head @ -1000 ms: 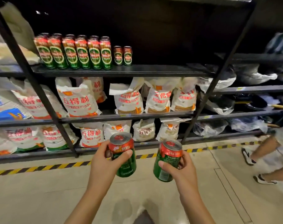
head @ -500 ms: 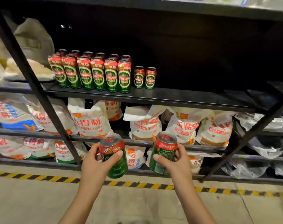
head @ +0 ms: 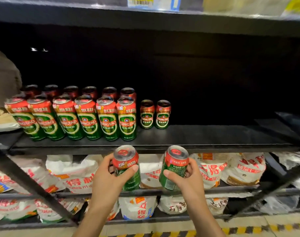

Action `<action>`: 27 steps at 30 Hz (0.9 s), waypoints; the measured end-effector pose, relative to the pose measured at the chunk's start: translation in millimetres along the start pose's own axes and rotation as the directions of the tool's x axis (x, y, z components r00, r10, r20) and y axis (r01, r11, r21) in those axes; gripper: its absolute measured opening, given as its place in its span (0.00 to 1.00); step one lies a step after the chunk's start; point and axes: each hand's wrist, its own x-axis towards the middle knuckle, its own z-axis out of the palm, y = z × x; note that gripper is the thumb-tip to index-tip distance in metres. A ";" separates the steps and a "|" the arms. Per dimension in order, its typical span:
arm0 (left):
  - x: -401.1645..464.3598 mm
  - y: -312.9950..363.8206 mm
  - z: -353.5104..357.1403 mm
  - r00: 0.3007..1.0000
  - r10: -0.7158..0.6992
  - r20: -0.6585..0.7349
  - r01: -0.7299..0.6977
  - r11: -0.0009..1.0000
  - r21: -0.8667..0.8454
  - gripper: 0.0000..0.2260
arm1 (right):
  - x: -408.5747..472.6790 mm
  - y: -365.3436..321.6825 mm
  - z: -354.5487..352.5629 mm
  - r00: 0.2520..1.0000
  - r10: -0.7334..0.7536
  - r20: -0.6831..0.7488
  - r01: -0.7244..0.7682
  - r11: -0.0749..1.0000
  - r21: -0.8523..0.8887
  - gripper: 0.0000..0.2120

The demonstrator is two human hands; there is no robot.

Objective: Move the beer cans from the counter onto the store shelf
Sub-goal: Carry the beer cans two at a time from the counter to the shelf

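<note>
My left hand (head: 108, 177) grips a short red-and-green beer can (head: 127, 161) just below the front edge of the black shelf (head: 205, 135). Beside it my right hand (head: 187, 178) grips a second short beer can (head: 174, 166), tilted a little to the left. Both cans are upright-ish with their tops showing. On the shelf stand several tall Tsingtao cans (head: 87, 117) in two rows at the left, and two short cans (head: 154, 114) to their right.
The shelf's right half is bare black board. Diagonal black frame braces (head: 31, 185) cross at lower left and lower right. White and red bags (head: 77, 178) fill the lower shelves. A higher shelf (head: 145, 19) hangs overhead. Yellow-black floor tape (head: 248, 230) runs below.
Both hands have carried their cans up and closer to the shelf, from floor level to just under its front edge. The shelf looms larger.
</note>
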 end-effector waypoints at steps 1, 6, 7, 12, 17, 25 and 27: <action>11.5 1.1 4.7 1.000 0.004 0.012 -0.004 1.000 0.006 0.20 | 8.7 0.7 1.3 1.000 -0.002 -0.010 0.002 1.000 -0.006 0.27; 57.5 6.4 32.3 0.998 0.006 0.068 -0.004 1.000 -0.020 0.24 | 48.9 -5.1 3.4 0.998 -0.042 -0.036 0.041 0.999 -0.018 0.28; 65.3 6.9 38.5 0.997 0.008 0.071 -0.007 1.000 -0.022 0.25 | 57.1 -6.0 3.7 0.998 -0.054 -0.036 0.054 0.998 -0.019 0.28; 94.9 12.8 64.7 0.997 0.020 0.078 -0.016 0.999 -0.051 0.27 | 96.2 -9.6 4.7 0.994 -0.099 -0.036 0.098 0.995 -0.028 0.31; 113.2 11.5 83.8 0.996 0.069 0.050 -0.067 0.997 -0.034 0.25 | 126.6 -13.6 7.2 0.991 -0.130 0.010 0.131 0.988 -0.077 0.31; 132.7 3.9 102.3 0.997 0.083 0.000 -0.083 0.996 0.010 0.26 | 159.6 -3.0 5.8 0.989 -0.110 0.100 0.123 0.982 -0.145 0.32; 136.7 2.5 105.2 0.997 0.081 -0.003 -0.081 0.997 0.002 0.25 | 166.5 -1.7 5.2 0.986 -0.109 0.127 0.128 0.980 -0.151 0.31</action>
